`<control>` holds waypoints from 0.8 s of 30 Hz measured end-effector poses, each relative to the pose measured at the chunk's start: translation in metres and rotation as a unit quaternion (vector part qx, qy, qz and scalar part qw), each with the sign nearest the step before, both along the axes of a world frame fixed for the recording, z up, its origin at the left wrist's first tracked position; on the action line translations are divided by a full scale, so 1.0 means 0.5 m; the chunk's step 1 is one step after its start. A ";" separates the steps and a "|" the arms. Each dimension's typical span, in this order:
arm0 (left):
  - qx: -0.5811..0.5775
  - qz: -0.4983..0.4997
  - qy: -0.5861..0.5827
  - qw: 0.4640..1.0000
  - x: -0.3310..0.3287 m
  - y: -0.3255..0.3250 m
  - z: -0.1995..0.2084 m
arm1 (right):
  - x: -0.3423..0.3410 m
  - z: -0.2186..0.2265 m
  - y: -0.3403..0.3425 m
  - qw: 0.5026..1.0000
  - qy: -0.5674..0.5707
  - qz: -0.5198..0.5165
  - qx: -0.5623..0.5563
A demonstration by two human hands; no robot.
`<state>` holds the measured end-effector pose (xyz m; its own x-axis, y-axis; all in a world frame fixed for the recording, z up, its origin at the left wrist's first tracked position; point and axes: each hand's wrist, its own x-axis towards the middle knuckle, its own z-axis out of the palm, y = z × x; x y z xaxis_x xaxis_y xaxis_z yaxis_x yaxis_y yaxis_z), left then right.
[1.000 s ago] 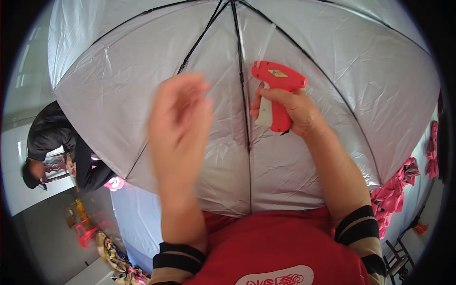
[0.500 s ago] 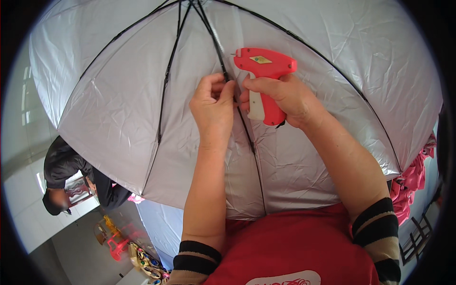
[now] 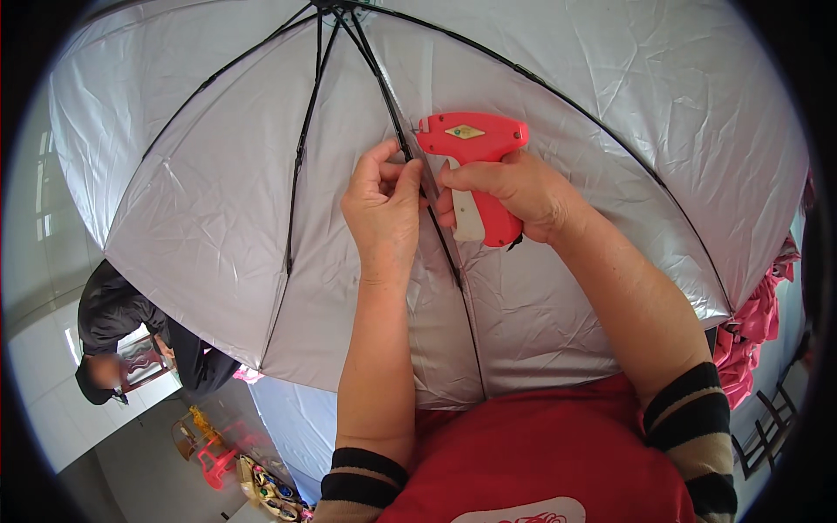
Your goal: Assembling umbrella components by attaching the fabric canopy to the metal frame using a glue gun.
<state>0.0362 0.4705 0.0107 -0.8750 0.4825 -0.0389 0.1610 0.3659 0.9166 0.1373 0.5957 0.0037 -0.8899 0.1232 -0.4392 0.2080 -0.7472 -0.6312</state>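
An open umbrella, its silver-grey canopy (image 3: 558, 288) seen from the inside, spreads before me. My left hand (image 3: 382, 209) is closed in a pinch on a black umbrella rib (image 3: 443, 244), thumb and fingers meeting around it at the middle of the canopy; a fold of cloth runs beside the rib there. Wrapped around the handle of a red and white tagging gun (image 3: 478, 135) is my right hand (image 3: 534, 192), with fingers by the white trigger. The gun's needle end points left, close to the rib just above my left fingertips. Whether it touches the cloth, I cannot tell.
More ribs meet at a black hub (image 3: 336, 7) at the top. Down on the left, a person in dark clothes (image 3: 131, 318) bends beside a pale surface. A red plastic stool (image 3: 216, 466) stands lower left. Pink cloth (image 3: 751, 336) is heaped at the right.
The tagging gun in my right hand has moved left and down, bringing its needle end nearer the rib. My left hand has shifted slightly left and down, still pinching the rib.
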 end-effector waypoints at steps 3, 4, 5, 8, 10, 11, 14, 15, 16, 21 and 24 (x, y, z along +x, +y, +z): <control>0.004 -0.002 0.000 1.000 0.001 -0.001 -0.002 | -0.001 -0.001 0.001 1.000 0.001 0.000 -0.015; 0.008 0.000 -0.001 1.000 0.001 -0.002 -0.001 | -0.002 0.000 0.002 1.000 0.002 0.001 -0.025; 0.013 0.003 -0.002 1.000 0.000 -0.002 -0.001 | -0.003 0.001 0.002 0.999 0.003 0.003 -0.035; 0.010 0.003 -0.006 1.000 0.000 -0.003 0.001 | 0.000 0.001 0.006 0.999 0.009 0.003 -0.043; 0.008 0.003 -0.009 1.000 0.002 -0.002 0.001 | 0.002 0.001 0.006 0.999 0.010 0.003 -0.049; 0.015 0.004 -0.011 1.000 0.003 -0.002 0.000 | 0.000 0.000 0.006 0.998 0.008 0.006 -0.059; 0.028 0.005 -0.016 0.999 0.004 0.001 -0.001 | -0.003 -0.007 0.009 0.997 0.001 0.010 -0.082; 0.029 0.004 -0.012 1.000 0.004 0.001 -0.003 | -0.005 -0.012 0.011 0.995 0.009 0.021 -0.097; 0.030 0.002 -0.008 1.000 0.003 0.001 -0.004 | -0.006 -0.016 0.013 0.993 0.017 0.031 -0.112; 0.022 -0.004 -0.009 1.000 -0.001 -0.006 0.003 | 0.001 -0.019 0.025 0.983 0.047 0.071 -0.163; 0.026 -0.006 -0.005 1.000 0.000 -0.004 0.003 | -0.001 -0.019 0.028 0.983 0.055 0.076 -0.160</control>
